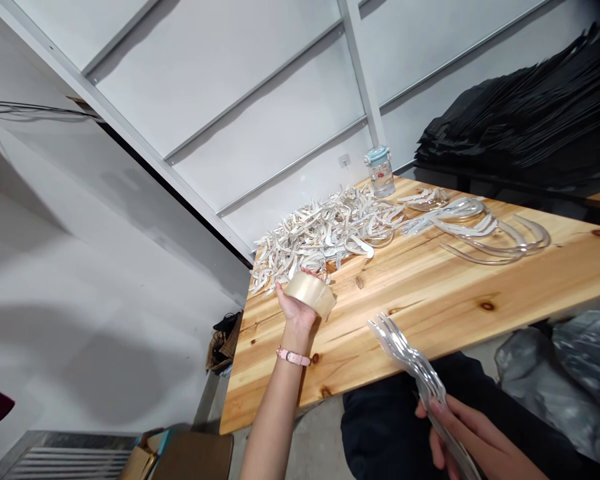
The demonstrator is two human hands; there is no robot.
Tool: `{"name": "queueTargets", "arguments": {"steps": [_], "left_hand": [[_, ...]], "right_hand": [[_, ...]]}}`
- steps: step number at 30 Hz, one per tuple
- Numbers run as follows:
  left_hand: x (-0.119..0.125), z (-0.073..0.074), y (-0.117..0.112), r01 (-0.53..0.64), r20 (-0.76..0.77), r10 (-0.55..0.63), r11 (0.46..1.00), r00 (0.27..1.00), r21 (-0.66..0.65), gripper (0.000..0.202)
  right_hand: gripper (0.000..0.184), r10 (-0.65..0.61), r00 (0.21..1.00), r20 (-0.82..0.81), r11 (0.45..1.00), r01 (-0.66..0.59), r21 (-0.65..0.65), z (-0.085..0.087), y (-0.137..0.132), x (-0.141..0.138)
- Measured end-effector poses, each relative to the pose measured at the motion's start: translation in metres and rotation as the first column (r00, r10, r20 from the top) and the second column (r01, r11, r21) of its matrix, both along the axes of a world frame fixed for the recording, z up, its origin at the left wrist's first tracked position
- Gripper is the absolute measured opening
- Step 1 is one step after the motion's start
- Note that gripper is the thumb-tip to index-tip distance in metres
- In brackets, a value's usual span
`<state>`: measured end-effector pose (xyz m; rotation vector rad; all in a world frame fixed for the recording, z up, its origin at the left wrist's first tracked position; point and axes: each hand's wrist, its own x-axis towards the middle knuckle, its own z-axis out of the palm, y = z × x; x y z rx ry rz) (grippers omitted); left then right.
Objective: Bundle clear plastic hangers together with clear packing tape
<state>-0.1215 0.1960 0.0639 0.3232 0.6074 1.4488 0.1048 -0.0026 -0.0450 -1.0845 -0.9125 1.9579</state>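
My left hand (296,303), with a pink strap at the wrist, grips a wide roll of clear tape (311,293) above the wooden table (360,347). Its fingers are mostly hidden behind the roll. Low on the right, my right hand (460,430) is closed around a small stack of shiny forks (415,367). Their tines point up and left over the table's front edge. Just beyond the tape lies a big heap of white and clear curved strips (325,230), their kind hard to make out.
Clear curved pieces (495,233) lie at the table's right. A lidded clear bottle (381,175) stands at the back by the white wall. Black sheets (525,120) are piled at far right. Grey plastic bags (555,387) sit below the table, and a cardboard box (195,457) at lower left.
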Motion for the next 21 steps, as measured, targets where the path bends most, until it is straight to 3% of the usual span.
{"name": "queueTargets", "arguments": {"steps": [14, 17, 21], "left_hand": [[0.012, 0.003, -0.005, -0.054, -0.100, 0.053, 0.999, 0.994, -0.005, 0.064], [0.021, 0.002, -0.013, 0.005, -0.205, 0.010, 0.997, 0.979, 0.072, 0.067], [0.033, -0.009, -0.027, 0.212, -0.410, -0.130, 0.964, 0.903, 0.162, 0.070]], "right_hand": [[0.060, 0.020, 1.000, 0.004, 1.000, -0.020, 0.005, -0.006, -0.001, 0.000], [0.060, 0.015, 1.000, -0.001, 1.000, -0.015, 0.017, -0.006, -0.001, 0.001], [0.060, 0.004, 1.000, -0.012, 1.000, -0.004, -0.002, -0.008, -0.001, 0.002]]}}
